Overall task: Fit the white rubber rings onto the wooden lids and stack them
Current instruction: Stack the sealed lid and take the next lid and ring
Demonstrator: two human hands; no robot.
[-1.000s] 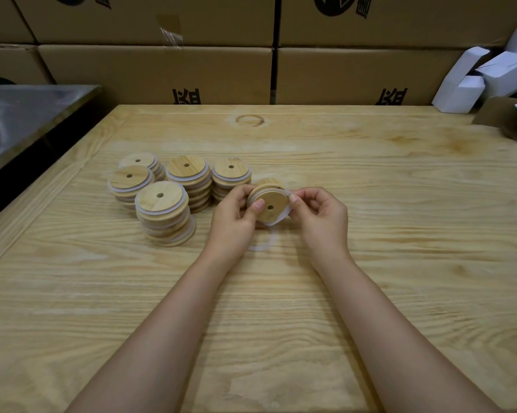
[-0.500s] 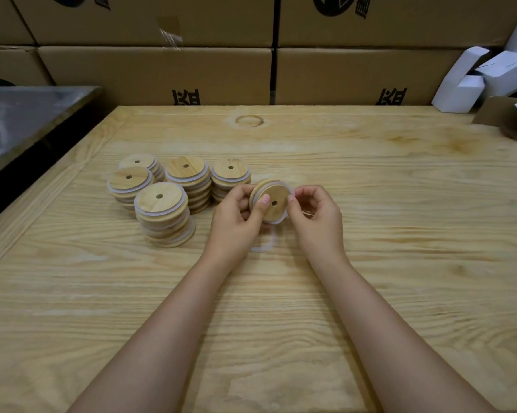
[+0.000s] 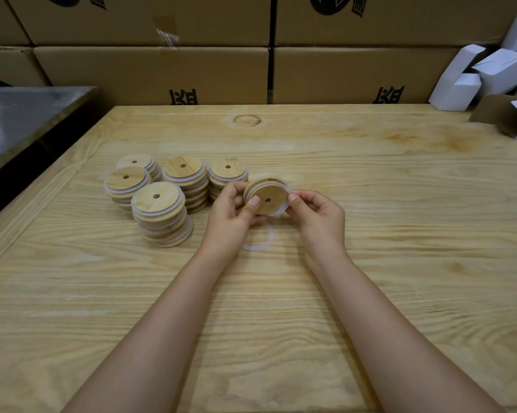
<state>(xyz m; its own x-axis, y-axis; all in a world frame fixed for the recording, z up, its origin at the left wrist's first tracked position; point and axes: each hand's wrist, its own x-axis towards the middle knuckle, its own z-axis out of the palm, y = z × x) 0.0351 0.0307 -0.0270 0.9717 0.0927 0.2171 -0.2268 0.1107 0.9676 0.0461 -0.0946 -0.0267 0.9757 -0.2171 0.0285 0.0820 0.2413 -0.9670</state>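
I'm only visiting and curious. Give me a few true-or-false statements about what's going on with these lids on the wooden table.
1. The left hand and the right hand together hold one wooden lid. True.
2. The held lid has no hole. False: it has a small hole in its middle.
3. A loose white rubber ring lies on the table under the hands. True.
4. The ringed lids stand in two stacks. False: there are five stacks.
5. The big cardboard boxes behind the table are white. False: they are brown.
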